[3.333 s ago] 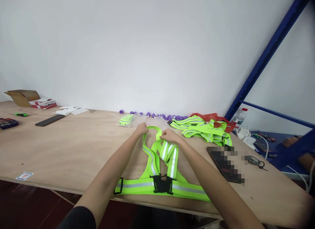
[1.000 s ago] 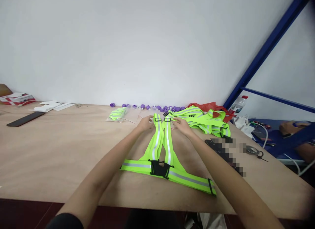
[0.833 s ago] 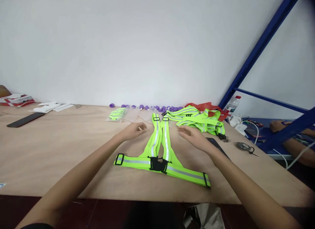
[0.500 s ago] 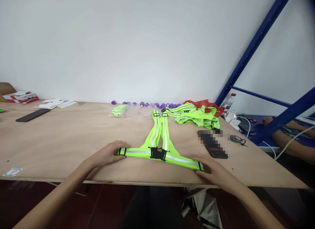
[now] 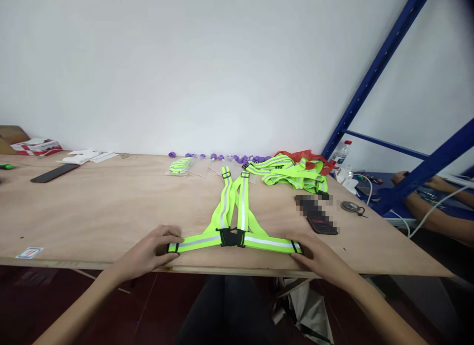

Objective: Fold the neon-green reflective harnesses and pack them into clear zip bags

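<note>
A neon-yellow reflective vest [image 5: 242,206] made of elastic straps lies flat on the wooden table [image 5: 111,206]. Its black buckle [image 5: 232,237] sits at the centre of the waist strap, and two shoulder straps run away from me. My left hand [image 5: 155,248] has thumb and fingers closed around the strap's left end, beside a black slider. At the right end, my right hand [image 5: 314,253] pinches the strap by another slider. The waist strap stretches between both hands near the front edge.
More reflective straps [image 5: 296,174] lie heaped at the back right, before a red bag [image 5: 311,157]. A phone [image 5: 318,219] and a round compass-like object [image 5: 350,206] lie nearer. Purple pieces line the wall. Another person's arm [image 5: 425,201] shows beyond the blue frame [image 5: 370,78].
My left hand has drawn its strap end left and towards me. The buckle has shifted towards the front edge, and the waist strap lies more level.
</note>
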The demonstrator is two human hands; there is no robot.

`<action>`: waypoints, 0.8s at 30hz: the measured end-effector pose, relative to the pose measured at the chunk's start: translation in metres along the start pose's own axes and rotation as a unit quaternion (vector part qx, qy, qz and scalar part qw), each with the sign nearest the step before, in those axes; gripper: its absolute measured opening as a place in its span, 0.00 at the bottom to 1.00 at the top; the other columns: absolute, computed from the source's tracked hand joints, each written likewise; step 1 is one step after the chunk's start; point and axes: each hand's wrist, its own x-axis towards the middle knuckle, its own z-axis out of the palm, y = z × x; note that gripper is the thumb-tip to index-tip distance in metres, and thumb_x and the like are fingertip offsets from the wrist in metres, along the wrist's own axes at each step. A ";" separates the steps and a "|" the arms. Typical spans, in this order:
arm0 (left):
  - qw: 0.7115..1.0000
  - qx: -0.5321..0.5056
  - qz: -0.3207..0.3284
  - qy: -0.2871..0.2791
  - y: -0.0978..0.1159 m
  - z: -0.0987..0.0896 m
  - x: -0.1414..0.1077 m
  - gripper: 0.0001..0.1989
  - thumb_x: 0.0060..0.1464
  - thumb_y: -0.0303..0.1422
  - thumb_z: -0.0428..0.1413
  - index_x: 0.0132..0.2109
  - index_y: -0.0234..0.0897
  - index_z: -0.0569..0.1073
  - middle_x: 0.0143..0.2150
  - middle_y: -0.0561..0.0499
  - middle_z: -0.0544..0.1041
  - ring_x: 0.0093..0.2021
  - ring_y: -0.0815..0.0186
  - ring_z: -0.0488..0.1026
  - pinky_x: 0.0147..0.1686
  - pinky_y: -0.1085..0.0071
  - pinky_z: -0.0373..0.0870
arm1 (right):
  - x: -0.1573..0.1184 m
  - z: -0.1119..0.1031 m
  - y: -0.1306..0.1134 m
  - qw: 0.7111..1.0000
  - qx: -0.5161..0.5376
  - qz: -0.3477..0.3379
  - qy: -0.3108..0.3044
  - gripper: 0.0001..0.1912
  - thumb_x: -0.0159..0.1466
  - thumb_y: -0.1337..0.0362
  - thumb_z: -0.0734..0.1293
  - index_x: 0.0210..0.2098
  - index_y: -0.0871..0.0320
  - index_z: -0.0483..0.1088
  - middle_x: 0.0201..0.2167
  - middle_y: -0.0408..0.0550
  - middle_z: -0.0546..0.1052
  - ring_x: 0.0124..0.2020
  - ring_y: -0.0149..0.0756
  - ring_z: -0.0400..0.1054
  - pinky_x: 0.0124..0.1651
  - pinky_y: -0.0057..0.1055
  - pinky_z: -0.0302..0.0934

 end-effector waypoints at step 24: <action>0.990 -0.089 -0.100 0.044 0.024 0.025 0.168 0.11 0.56 0.38 0.55 0.41 0.39 0.77 0.43 0.45 0.82 0.43 0.54 0.78 0.41 0.67 0.71 | 0.086 0.105 -0.147 0.986 -0.072 -0.153 0.003 0.24 0.68 0.55 0.65 0.62 0.52 0.66 0.66 0.53 0.66 0.66 0.52 0.59 0.66 0.53 0.54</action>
